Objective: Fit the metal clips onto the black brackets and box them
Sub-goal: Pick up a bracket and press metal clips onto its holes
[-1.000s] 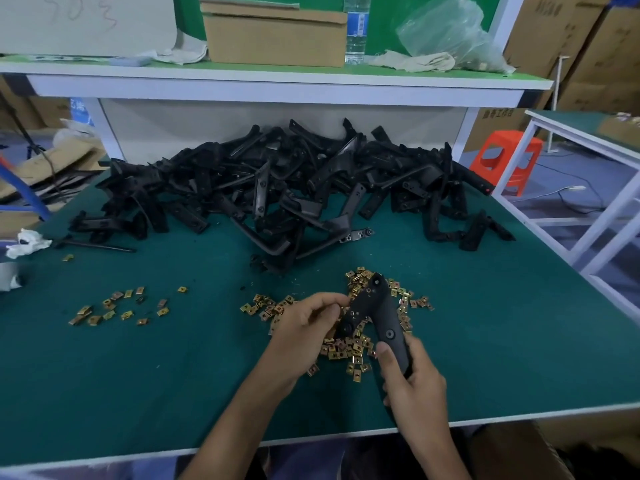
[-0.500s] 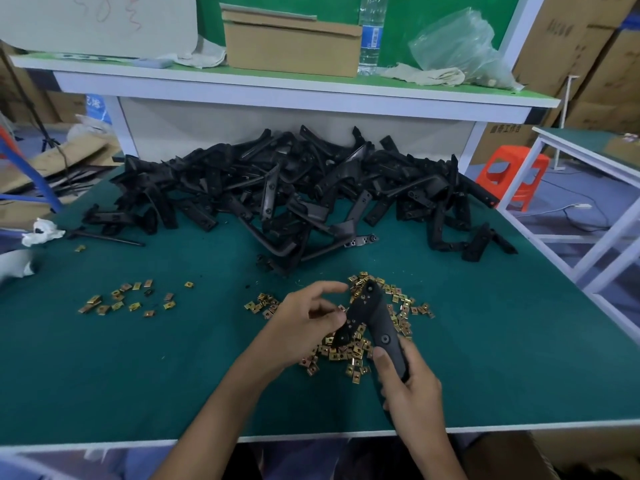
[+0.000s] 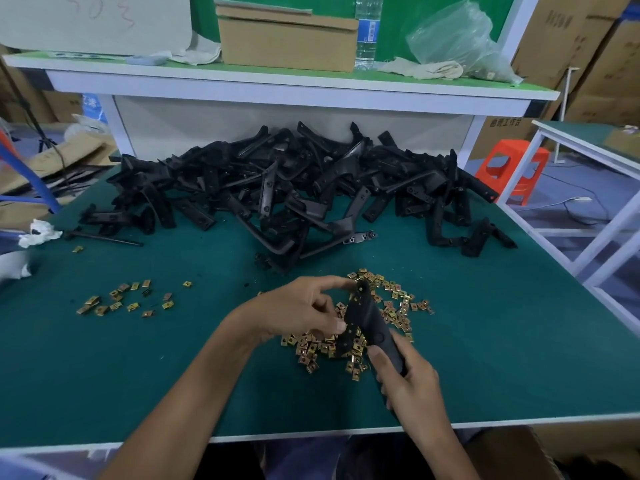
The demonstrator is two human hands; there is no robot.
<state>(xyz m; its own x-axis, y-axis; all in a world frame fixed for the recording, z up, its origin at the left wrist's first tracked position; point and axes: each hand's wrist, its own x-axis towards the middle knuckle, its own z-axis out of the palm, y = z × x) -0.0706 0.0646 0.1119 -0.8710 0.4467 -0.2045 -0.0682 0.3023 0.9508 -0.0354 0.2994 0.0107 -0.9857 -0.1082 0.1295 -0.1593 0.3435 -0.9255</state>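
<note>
I hold one black bracket tilted above a loose heap of gold metal clips near the table's front edge. My right hand grips the bracket's lower end. My left hand reaches in from the left, with its forefinger on the bracket's top tip and its thumb on the left edge, so it pinches the upper half. Whether a clip sits under those fingers is hidden. A large pile of black brackets lies across the back of the green table.
A smaller scatter of clips lies at the left. A shelf above the pile carries a cardboard box, a water bottle and a plastic bag. A brown carton corner shows below the table's front edge. An orange stool stands at the right.
My left hand's fingers have spread from a tight pinch beside the bracket to span its upper half, forefinger now on the tip. My right hand keeps its grip. The camera has tilted slightly down.
</note>
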